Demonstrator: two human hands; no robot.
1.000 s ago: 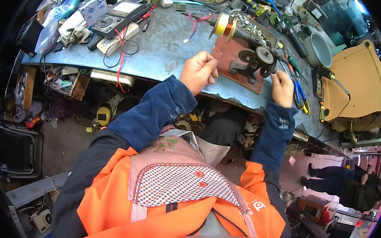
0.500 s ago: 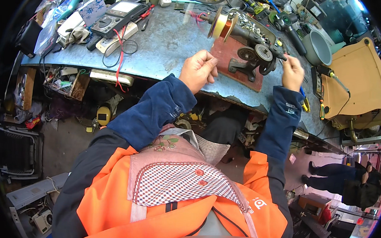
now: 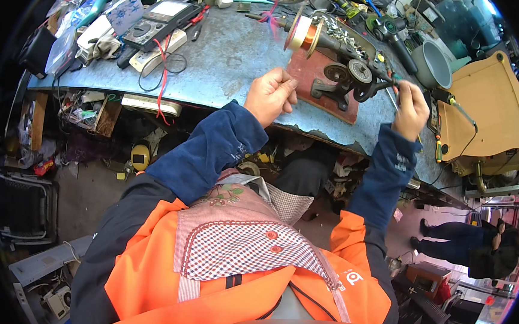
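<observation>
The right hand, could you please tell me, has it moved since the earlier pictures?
Yes; the right hand has moved rightward, farther from the reddish baseboard.

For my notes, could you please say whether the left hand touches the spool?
Apart: the head view shows blue bench surface between the left hand and the spool.

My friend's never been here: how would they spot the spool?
On the blue bench, a dark machine stands on a red board. The spool sits at the machine's far left end. Round-rimmed, pale and coppery, it stands out from the dark metal beside it.
</observation>
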